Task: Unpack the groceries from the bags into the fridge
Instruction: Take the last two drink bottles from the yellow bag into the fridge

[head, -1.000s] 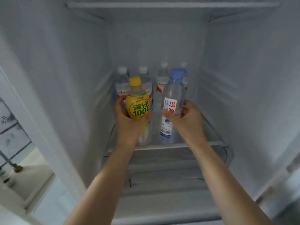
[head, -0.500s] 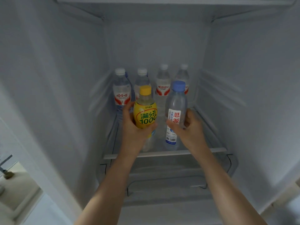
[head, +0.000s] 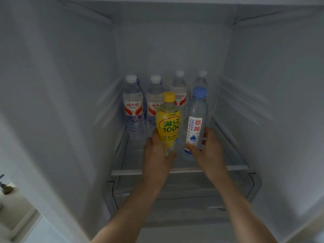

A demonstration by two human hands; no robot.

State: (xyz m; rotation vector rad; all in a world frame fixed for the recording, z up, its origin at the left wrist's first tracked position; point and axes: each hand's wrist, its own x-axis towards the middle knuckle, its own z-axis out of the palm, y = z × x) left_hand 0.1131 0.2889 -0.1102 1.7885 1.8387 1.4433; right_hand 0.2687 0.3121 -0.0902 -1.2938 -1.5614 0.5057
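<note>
**Two bottles held at the fridge shelf**

In the middle of the frame the left hand [head: 157, 155] grips the yellow-capped bottle [head: 168, 123] around its lower part, with the fingers curled behind it and the thumb in front. The bottle is upright, and its yellow label with green characters faces the camera. Just to the right of it, the right hand [head: 208, 149] holds the blue-capped water bottle [head: 196, 120] near its bottom, the thumb across the front and the fingers at the right side. This bottle is also upright, with a white label with red characters. The two bottles are just beside each other. If their bottoms touch the glass shelf [head: 180, 171] I cannot tell, because the hands cover them.

Behind them, at the back of the same shelf, four clear water bottles with white caps [head: 133, 109] stand in a row, from the centre left to the centre of the frame; the two on the right are partly hidden. Under the shelf, a transparent drawer [head: 252, 186] is visible in the lower part. The white walls of the fridge [head: 70, 85] fill the left and right of the frame.
</note>
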